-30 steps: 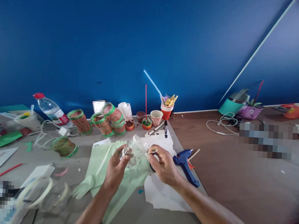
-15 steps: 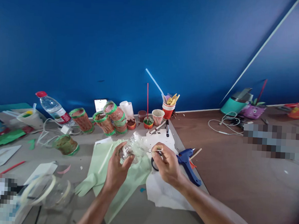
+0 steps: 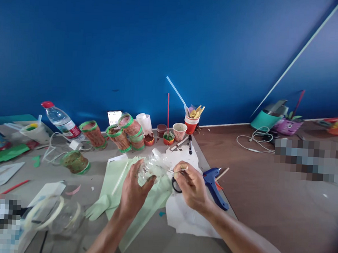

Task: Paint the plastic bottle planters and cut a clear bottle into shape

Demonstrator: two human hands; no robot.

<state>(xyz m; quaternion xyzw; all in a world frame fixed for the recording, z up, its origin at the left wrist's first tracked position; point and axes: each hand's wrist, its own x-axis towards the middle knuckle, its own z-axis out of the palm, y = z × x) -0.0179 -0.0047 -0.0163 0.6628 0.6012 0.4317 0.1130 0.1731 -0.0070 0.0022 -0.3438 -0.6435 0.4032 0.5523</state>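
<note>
My left hand point(image 3: 133, 185) is closed around a clear plastic bottle piece point(image 3: 152, 167), thumb on the near side and fingers on the far side. To the right of it, my right hand point(image 3: 190, 185) pinches a thin rod-like tool point(image 3: 169, 170) that points at the clear plastic. Its kind is too small to make out. Below both hands lie a pale green sheet point(image 3: 141, 212) and a torn white sheet point(image 3: 186, 219). A black loop, like a scissors handle point(image 3: 176, 185), shows beside my right hand. The blue glue gun point(image 3: 215, 190) lies right of that hand.
Several brown, green-rimmed containers point(image 3: 94, 135) stand along the back beside a red-capped bottle point(image 3: 62, 122). A red cup of plastic cutlery point(image 3: 191, 125), a paper cup point(image 3: 179, 133) and a black marker point(image 3: 190, 144) are behind my hands. Clear rings point(image 3: 45, 212) lie front left.
The view has shifted very slightly. My left hand and the plastic piece have moved a little right, and my right hand has turned slightly with the thin tool.
</note>
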